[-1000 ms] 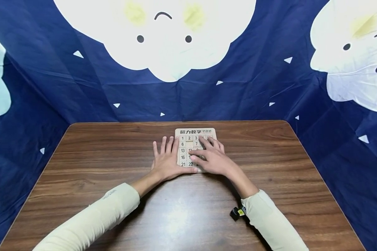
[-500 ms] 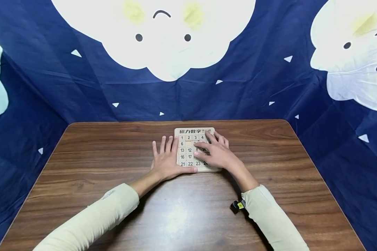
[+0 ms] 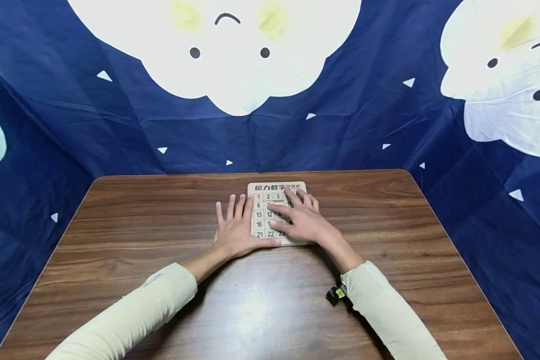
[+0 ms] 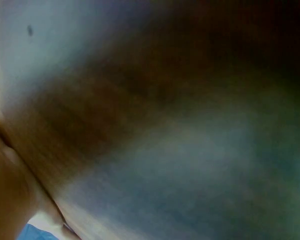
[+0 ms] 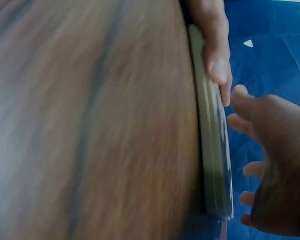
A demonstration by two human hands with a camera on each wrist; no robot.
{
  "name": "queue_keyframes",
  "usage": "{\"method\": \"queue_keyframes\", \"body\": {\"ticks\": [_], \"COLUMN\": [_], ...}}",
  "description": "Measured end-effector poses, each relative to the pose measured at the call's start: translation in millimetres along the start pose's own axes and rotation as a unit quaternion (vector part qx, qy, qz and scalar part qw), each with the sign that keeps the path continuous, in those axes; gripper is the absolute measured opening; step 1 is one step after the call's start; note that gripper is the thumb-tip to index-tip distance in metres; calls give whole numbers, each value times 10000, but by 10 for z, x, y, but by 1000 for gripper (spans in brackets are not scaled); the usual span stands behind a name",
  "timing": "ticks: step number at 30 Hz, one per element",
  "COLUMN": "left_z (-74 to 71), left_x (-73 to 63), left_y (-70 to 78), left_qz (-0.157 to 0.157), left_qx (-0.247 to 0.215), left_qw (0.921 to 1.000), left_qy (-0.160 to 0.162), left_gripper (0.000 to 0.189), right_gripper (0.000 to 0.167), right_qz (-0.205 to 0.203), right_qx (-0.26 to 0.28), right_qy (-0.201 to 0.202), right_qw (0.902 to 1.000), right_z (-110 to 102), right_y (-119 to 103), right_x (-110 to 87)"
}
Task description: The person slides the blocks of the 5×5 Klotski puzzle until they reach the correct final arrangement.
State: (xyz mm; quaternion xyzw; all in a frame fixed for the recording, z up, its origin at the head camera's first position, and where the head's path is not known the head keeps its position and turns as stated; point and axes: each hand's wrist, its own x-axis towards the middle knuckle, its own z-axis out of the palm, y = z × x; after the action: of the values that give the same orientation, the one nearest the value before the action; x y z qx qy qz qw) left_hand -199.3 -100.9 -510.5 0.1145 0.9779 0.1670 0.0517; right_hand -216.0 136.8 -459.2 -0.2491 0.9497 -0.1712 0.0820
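Observation:
A pale sliding number puzzle (image 3: 270, 188) with square numbered tiles lies on the brown table. My left hand (image 3: 237, 234) rests along its left side, fingers straight and spread, thumb stretched along the near edge. Over the right part of the puzzle is my right hand (image 3: 307, 222), fingers loosely bent. Its index fingertip is at the 7 tile (image 3: 268, 204), in the second row. Several tiles on the right are hidden beneath this hand. In the right wrist view the puzzle's side edge (image 5: 212, 150) shows, with the left thumb (image 5: 218, 67) against it.
The wood-grain table (image 3: 130, 280) spreads around the puzzle. A dark blue cloth (image 3: 198, 135) with white clouds hangs behind and at the sides. A small black device (image 3: 334, 295) sits at the right wrist. The left wrist view is mostly blurred table.
My right hand lifted back to the right, then came left with the index finger. The 7 tile has slid one place left into the gap. My left hand has stayed put.

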Motion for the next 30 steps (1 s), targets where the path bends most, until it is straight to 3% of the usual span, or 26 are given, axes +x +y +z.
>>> {"method": "queue_keyframes", "body": {"ticks": [10, 23, 30], "left_z": [-33, -21, -34], "left_x": [-4, -2, 1], "left_y": [-5, -56, -25], "left_qz": [-37, -102, -47], "left_qx": [39, 118, 49], "left_qw": [9999, 9998, 9999], "left_qy": [-150, -131, -143], "left_gripper": [161, 162, 161], "right_gripper": [47, 51, 52], "right_qz": [13, 294, 171], "right_qx": [228, -28, 62], "right_qy": [294, 166, 362], "right_qw": [9993, 9994, 9992], "right_z": [-45, -66, -131], "right_y": [91, 70, 165], "right_x": [-253, -47, -224]}}
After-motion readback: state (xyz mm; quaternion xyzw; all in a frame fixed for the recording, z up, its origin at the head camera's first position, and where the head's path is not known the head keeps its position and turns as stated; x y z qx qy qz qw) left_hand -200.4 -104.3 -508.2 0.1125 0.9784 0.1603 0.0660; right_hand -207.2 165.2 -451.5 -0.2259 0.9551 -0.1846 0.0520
